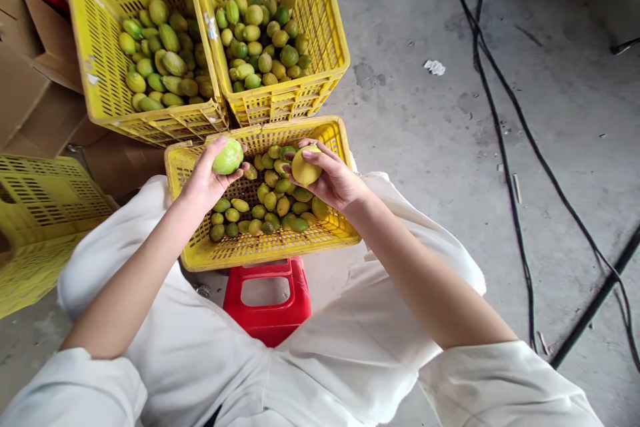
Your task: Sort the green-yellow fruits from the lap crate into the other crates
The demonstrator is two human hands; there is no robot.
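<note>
My left hand point(213, 170) is wrapped round a green lemon point(229, 156), raised over the left part of the near yellow crate point(270, 260). In my right hand point(333, 177) is a yellow lemon point(306, 167), held above the same crate's right side. The two fruits are apart, at about the same height. Below them, several green and yellow lemons point(270, 201) lie loose on the crate's slatted bottom, mostly toward the middle and right. The hands and held fruit hide part of the pile.
Two more yellow crates, a left one point(100, 90) and a right one point(333, 53), stand just beyond with similar fruit. A red stool point(267, 330) is between my knees. Another yellow crate point(45, 193) and cardboard boxes point(35, 100) are at left. Black cables point(530, 120) cross the concrete floor at right.
</note>
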